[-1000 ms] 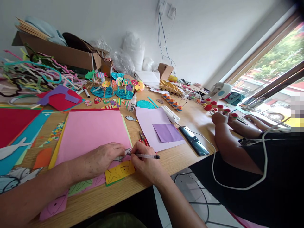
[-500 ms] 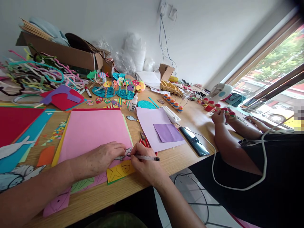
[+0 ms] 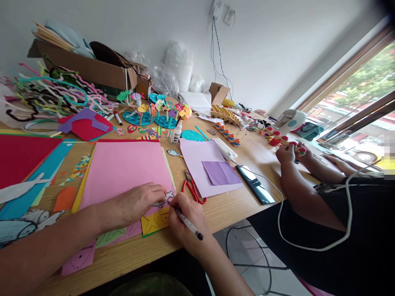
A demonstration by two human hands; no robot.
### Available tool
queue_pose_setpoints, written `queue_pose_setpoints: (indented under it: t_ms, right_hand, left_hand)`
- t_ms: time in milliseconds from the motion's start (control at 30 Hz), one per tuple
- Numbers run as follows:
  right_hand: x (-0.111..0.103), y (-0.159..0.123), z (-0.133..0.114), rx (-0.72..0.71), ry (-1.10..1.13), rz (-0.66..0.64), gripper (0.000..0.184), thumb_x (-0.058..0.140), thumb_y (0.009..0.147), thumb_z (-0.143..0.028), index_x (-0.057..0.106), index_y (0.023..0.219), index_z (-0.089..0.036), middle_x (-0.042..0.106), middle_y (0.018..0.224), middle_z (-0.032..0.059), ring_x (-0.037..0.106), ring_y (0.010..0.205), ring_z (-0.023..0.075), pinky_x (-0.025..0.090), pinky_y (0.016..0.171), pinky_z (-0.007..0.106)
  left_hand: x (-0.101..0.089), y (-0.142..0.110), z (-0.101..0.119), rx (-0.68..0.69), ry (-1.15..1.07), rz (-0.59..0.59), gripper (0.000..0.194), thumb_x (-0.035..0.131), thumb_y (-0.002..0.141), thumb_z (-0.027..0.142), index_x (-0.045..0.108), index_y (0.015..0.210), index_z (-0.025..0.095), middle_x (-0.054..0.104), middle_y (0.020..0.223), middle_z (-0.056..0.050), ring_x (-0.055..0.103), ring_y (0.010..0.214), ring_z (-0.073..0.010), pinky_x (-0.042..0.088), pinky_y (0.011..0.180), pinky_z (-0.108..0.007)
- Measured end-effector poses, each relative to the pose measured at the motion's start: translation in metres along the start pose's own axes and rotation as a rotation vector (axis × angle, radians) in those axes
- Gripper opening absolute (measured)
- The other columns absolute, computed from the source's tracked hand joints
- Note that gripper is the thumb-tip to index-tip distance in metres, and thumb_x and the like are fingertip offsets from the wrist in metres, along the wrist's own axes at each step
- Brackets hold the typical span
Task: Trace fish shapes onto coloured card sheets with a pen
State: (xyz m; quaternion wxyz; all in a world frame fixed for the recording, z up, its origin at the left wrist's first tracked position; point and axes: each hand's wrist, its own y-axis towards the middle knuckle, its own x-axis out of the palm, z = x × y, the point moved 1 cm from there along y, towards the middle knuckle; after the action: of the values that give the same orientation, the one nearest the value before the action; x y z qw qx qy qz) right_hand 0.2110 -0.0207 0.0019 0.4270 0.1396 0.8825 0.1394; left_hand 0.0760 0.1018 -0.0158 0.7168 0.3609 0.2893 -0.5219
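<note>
Near table edge (image 3: 145, 261), your right hand (image 3: 181, 231) pinches pen (image 3: 187, 223). Your left hand (image 3: 137, 201), fingers close together, holds fish cutout (image 3: 168, 197), partly covered, between hands near pink sheet's (image 3: 126, 164) near right corner. Loose hold or knuckle bump could shift cutout, skewing line. Beyond: red-handled pliers (image 3: 194, 191).
</note>
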Motion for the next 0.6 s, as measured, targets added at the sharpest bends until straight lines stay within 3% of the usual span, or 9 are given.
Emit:
queue_pose_setpoints:
  t_ms: [367,600]
  right_hand:
    - [0.013,-0.008,-0.003,-0.052,-0.201,0.019,0.012,0.043,0.074,-0.011,0.043,0.073,-0.022,0.054,0.061,-0.0001,0.057,0.056,0.0175,0.035,0.055,0.025]
    - [0.017,-0.009,-0.005,-0.089,-0.149,0.042,0.011,0.041,0.072,-0.011,0.044,0.073,-0.022,0.053,0.061,0.0003,0.054,0.055,0.0167,0.035,0.054,0.025]
  left_hand:
    - [-0.005,0.002,0.009,0.027,-0.016,0.016,0.023,0.044,0.092,0.01,0.062,0.102,0.019,0.064,0.098,-0.004,0.058,0.093,-0.0194,0.045,0.087,-0.032]
    - [-0.005,0.001,0.009,0.023,-0.011,0.007,0.022,0.043,0.092,0.01,0.062,0.098,0.018,0.063,0.098,-0.005,0.057,0.094,-0.0199,0.045,0.087,-0.032]
